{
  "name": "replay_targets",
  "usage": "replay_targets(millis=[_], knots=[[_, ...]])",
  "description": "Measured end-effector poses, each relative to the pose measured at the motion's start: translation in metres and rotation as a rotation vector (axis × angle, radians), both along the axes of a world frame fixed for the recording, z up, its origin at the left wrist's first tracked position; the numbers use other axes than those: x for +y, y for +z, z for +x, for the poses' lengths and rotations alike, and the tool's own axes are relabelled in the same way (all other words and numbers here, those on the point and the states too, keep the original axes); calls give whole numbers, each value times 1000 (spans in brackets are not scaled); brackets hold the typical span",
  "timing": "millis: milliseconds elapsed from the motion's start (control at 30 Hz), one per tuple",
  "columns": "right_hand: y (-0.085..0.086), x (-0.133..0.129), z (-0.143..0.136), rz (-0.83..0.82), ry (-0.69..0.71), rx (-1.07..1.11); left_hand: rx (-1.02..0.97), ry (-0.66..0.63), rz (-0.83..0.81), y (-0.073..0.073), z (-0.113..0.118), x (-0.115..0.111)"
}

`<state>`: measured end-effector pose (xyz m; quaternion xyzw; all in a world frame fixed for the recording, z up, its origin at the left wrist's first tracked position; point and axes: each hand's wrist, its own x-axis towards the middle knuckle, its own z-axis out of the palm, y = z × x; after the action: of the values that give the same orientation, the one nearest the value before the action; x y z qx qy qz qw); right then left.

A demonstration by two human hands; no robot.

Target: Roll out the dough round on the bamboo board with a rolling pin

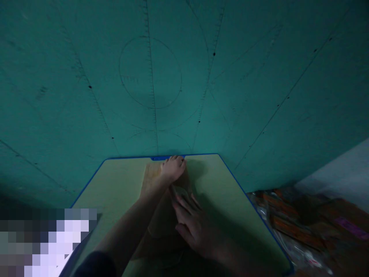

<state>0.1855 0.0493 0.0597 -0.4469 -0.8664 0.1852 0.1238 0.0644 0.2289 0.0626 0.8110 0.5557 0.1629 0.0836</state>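
A flat light-brown piece [150,173], board or sheet I cannot tell, lies on the pale tabletop [121,181]. My left hand [173,168] rests on its far end near the table's back edge, fingers stretched out and palm down. Closer to me, my right hand [190,225] lies along the brown piece's right side with its fingers extended. A paler patch with a rounded corner [160,225] shows on the brown piece between my forearm and right hand. My arms and hands hide much of the surface, and the near end is in shadow.
The blue-edged table stands against a green wall [164,77] marked with lines, circles and dark dots. Right of the table, brown packages [300,231] and clear plastic wrapping [311,259] are heaped. A pixelated area covers the lower left.
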Motion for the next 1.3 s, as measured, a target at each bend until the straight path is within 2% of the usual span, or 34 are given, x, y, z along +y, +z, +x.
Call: replay_targets(millis=[167,300,400,600,800,933,1000,1067,1233,1300], knots=[[-10,-3,19,20,-161,-29,22,-109,5,0,29,6],[-17,-3,5,113,-156,7,54,-120,39,-1,22,-2],[-15,-4,-13,119,-100,41,79,-82,59,-2,-3,-13],[-2,-14,-39,101,46,31,140,-69,72,-12,-79,-47],[-5,-19,-47,158,-33,5,198,41,120,-32,-149,-109],[-9,-12,-42,193,-70,-29,219,44,241,-46,-180,-154],[-9,-4,-40,201,-63,-46,230,32,272,-50,-185,-165],[-8,10,-41,204,-75,-75,238,32,269,-49,-184,-167],[-7,62,-49,229,-262,-154,270,81,191,-31,-166,-147],[-7,74,-51,239,-276,-165,274,88,172,-25,-162,-149]])
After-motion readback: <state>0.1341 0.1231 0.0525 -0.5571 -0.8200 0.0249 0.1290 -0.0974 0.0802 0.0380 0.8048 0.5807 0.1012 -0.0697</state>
